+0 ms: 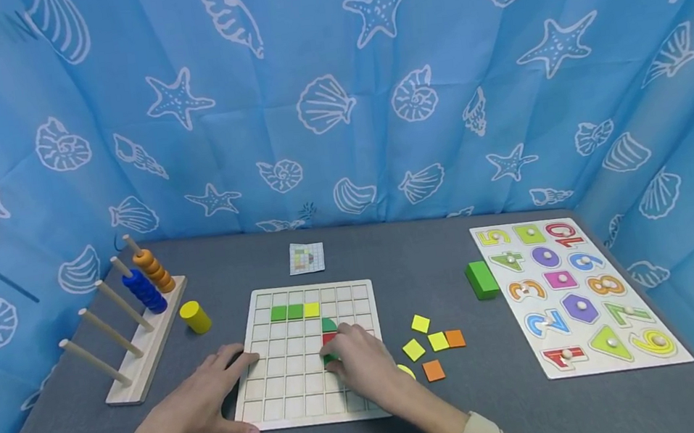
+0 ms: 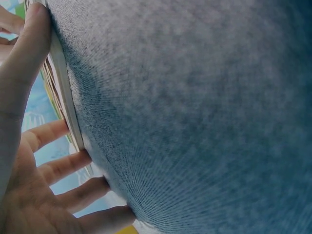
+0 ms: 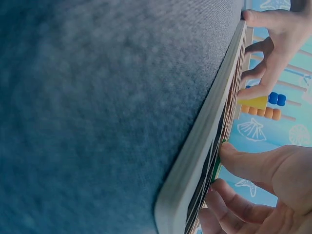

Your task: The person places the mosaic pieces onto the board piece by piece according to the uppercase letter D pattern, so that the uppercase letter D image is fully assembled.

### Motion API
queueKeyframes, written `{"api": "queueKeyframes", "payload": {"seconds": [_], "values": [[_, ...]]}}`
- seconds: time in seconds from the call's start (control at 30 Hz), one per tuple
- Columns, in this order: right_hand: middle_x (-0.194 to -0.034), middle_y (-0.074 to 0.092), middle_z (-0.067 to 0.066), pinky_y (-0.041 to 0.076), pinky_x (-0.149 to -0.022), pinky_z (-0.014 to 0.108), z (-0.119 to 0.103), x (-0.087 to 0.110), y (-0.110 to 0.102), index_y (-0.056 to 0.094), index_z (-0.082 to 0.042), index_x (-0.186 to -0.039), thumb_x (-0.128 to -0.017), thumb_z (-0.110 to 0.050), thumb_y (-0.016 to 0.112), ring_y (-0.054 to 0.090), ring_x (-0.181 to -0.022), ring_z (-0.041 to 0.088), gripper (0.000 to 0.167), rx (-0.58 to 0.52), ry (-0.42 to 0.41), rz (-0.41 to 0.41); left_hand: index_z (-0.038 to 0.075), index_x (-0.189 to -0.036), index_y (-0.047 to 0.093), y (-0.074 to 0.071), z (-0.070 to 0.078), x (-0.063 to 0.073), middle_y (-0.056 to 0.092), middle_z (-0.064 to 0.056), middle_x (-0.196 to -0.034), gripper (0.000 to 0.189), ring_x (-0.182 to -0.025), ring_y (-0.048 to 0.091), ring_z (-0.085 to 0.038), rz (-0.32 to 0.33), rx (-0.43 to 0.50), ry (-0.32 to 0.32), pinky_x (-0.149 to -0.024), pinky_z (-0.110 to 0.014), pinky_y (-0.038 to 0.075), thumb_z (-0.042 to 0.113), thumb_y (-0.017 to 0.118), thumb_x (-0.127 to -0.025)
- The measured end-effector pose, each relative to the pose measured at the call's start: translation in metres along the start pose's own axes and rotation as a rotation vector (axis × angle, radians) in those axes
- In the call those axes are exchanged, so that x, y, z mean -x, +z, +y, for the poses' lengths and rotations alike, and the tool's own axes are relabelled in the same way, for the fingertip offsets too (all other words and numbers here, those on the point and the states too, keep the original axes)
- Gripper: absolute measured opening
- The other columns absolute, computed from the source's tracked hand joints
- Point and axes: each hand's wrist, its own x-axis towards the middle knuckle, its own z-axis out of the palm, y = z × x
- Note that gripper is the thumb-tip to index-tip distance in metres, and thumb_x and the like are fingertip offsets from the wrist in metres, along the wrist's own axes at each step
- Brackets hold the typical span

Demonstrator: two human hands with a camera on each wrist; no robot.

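Note:
A white gridded board (image 1: pixel 284 386) lies flat on the table. My left hand (image 1: pixel 203 400) spans its near left corner, thumb at the front edge and index finger at the left edge; the left wrist view shows the fingers spread along the board's side. On the board's right half, my right hand (image 1: pixel 363 364) pinches a green piece (image 3: pixel 218 165) between thumb and fingers, low over the grid; its shape is mostly covered. Just beyond those fingertips sit a red piece (image 1: pixel 328 337) and a rounded green piece (image 1: pixel 328 324). Two green squares (image 1: pixel 286 312) and a yellow square (image 1: pixel 311 310) form a row farther up.
Right of the board lie loose yellow squares (image 1: pixel 413 349) and orange squares (image 1: pixel 434 370). A green block (image 1: pixel 482 280) and a number puzzle (image 1: pixel 584 295) are farther right. A patterned card (image 1: pixel 306 258) lies behind. Leftward stand a yellow cylinder (image 1: pixel 195 317) and a peg rack (image 1: pixel 143 364) with beads.

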Motion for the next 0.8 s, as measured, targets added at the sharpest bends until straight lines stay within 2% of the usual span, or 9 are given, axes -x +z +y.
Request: {"api": "queueKeyframes", "payload": {"seconds": [0.33, 0.5, 0.67, 0.8], "values": [[-0.088, 0.072, 0.005, 0.047, -0.059, 0.019, -0.001, 0.001, -0.001, 0.082, -0.009, -0.097, -0.08, -0.007, 0.086, 0.062, -0.076, 0.014, 0.017, -0.017, 0.016, 0.011, 0.018, -0.148, 0.048, 0.0, -0.001, 0.001, 0.045, -0.019, -0.151, 0.112, -0.134, 0.05, -0.047, 0.008, 0.007, 0.013, -0.102, -0.07, 0.047, 0.079, 0.08, -0.06], [-0.086, 0.069, 0.005, 0.045, -0.057, 0.018, 0.0, 0.002, -0.003, 0.082, -0.01, -0.097, -0.079, -0.01, 0.087, 0.057, -0.072, 0.012, 0.018, -0.015, 0.018, 0.018, 0.017, -0.148, 0.048, 0.0, -0.001, 0.001, 0.045, -0.019, -0.152, 0.112, -0.134, 0.049, -0.047, 0.006, 0.014, 0.017, -0.102, -0.07, 0.047, 0.078, 0.08, -0.061], [-0.084, 0.066, 0.004, 0.042, -0.053, 0.017, 0.004, 0.004, -0.011, 0.082, -0.01, -0.099, -0.079, -0.008, 0.086, 0.05, -0.067, 0.01, 0.02, -0.029, 0.037, 0.03, 0.017, -0.149, 0.047, 0.0, -0.001, 0.001, 0.044, -0.019, -0.152, 0.111, -0.135, 0.049, -0.047, 0.005, 0.016, 0.022, -0.102, -0.07, 0.047, 0.077, 0.081, -0.061], [-0.086, 0.068, 0.005, 0.043, -0.053, 0.019, 0.008, 0.008, -0.02, 0.082, -0.009, -0.099, -0.08, -0.008, 0.085, 0.053, -0.069, 0.012, 0.019, -0.021, 0.063, 0.033, 0.017, -0.148, 0.047, 0.0, -0.001, 0.002, 0.045, -0.02, -0.151, 0.111, -0.134, 0.049, -0.049, 0.009, 0.008, 0.03, -0.101, -0.071, 0.047, 0.077, 0.081, -0.061]]}}
